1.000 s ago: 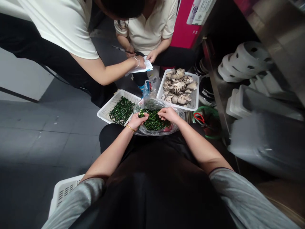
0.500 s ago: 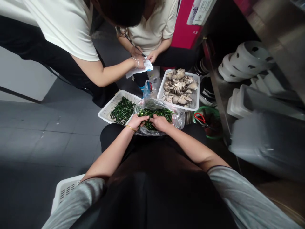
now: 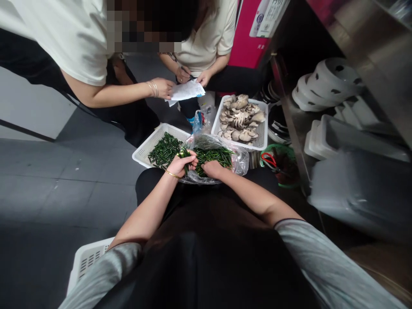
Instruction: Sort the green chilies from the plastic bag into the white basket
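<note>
My left hand (image 3: pixel 183 165) is closed around several green chili peppers (image 3: pixel 184 154), whose stem ends stick up above the fingers. A clear plastic bag (image 3: pixel 240 161) lies open across my lap, full of more green chilies (image 3: pixel 214 155). Down in that bag, my right hand (image 3: pixel 213 168) is curled with its fingertips among the chilies; what it grips there is hidden. To the left of the bag stands a white perforated basket (image 3: pixel 143 155) holding loose green chilies (image 3: pixel 164 150).
A white basket of oyster mushrooms (image 3: pixel 240 118) stands beyond the bag. Red-handled scissors (image 3: pixel 268 160) rest in a green basket (image 3: pixel 287 185) at right. A metal shelf (image 3: pixel 291 124) carries plastic containers. Two people hold paper sheets (image 3: pixel 188 90) ahead. Another white basket (image 3: pixel 86 257) sits behind my left arm.
My left hand has moved slightly left, away from my right hand, with chilies in its grasp. The person at left has drawn an arm back along the paper, which now lies more spread out.
</note>
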The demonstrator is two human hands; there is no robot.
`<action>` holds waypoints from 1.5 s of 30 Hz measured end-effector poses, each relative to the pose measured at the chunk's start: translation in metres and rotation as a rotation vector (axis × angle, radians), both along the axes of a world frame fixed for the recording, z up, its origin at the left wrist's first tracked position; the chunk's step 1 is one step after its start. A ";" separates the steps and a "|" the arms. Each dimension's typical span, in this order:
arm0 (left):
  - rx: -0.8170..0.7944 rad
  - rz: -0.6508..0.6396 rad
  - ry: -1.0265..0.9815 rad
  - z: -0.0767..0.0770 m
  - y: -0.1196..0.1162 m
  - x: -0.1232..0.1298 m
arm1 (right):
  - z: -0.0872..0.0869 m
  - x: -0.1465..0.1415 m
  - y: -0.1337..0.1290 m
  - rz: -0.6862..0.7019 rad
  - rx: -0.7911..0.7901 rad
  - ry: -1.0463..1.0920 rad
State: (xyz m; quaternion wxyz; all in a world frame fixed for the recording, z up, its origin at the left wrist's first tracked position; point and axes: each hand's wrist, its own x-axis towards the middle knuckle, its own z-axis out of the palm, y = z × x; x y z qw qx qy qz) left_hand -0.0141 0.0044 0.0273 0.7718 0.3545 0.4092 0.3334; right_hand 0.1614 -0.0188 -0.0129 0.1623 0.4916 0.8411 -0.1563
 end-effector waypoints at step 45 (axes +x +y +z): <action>-0.021 0.060 0.287 -0.009 -0.005 0.021 | 0.018 0.005 -0.006 -0.231 0.059 0.096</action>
